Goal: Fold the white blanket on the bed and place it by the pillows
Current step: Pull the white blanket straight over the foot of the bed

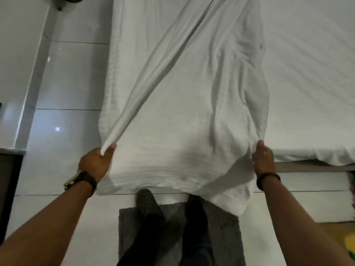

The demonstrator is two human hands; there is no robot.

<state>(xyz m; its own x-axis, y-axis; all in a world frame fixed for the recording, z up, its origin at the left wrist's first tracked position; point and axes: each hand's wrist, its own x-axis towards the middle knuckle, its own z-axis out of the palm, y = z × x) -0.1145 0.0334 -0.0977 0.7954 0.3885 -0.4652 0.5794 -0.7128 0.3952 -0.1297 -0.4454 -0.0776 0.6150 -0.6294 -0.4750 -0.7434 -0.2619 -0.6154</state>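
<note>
Left hand: the left hand (96,162) pinches a gathered corner of the white blanket (184,104), thumb on top, fingers curled under the cloth, at the foot end of the bed (311,77).
Right hand: the right hand (263,158) grips the blanket's other near corner, thumb pointing up along the fabric, just beside the bed's foot edge.
Hands together or apart: well apart, each clamped on its own corner, with the cloth stretched between them.
Blanket: it runs as a long strip up the bed away from the person; its near end hangs off the foot edge and sags towards the floor, over the grey mat (221,233) and the person's shoes (148,204).
Handling: it looks thin, soft and light, with no stiffness; deep creases radiate from the left grip, so it will likely bunch and slide unless kept taut.
Where to hold: the corners, as now, seem the best purchase for carrying the near edge up the bed into a fold.
Pillows: out of view, so their place on the bed cannot be told.
Beyond: glossy white floor tiles (67,77) left of the bed.
</note>
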